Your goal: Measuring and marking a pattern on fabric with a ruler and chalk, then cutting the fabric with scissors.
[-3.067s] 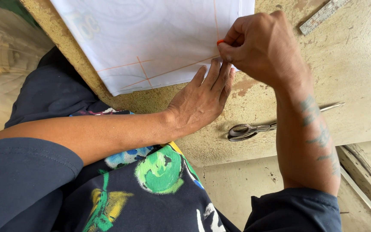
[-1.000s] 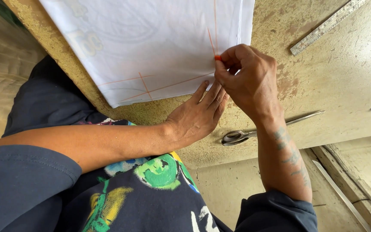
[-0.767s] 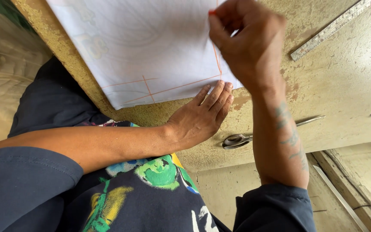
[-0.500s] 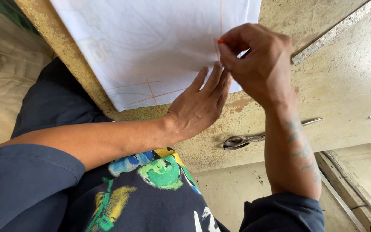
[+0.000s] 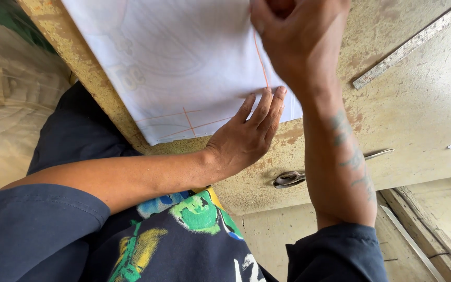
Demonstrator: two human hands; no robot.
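Presently the white paper sheet (image 5: 184,68) lies at the desk (image 5: 418,120) near edge, overhanging slightly. Left hand (image 5: 246,138) flat, fingers spread, pinning its lower edge. Right hand (image 5: 298,36) closed, contents hidden. Judgement: thin, light, slides and creases easily; hold flat by margins.

- Counter (image 5: 424,120): worn, stained, yellowish surface.
- White sheet (image 5: 184,62) with faint printed outlines and orange lines, lying flat near the front edge.
- Scissors (image 5: 309,172) beside the front edge.
- Metal ruler (image 5: 413,44) towards the far side.
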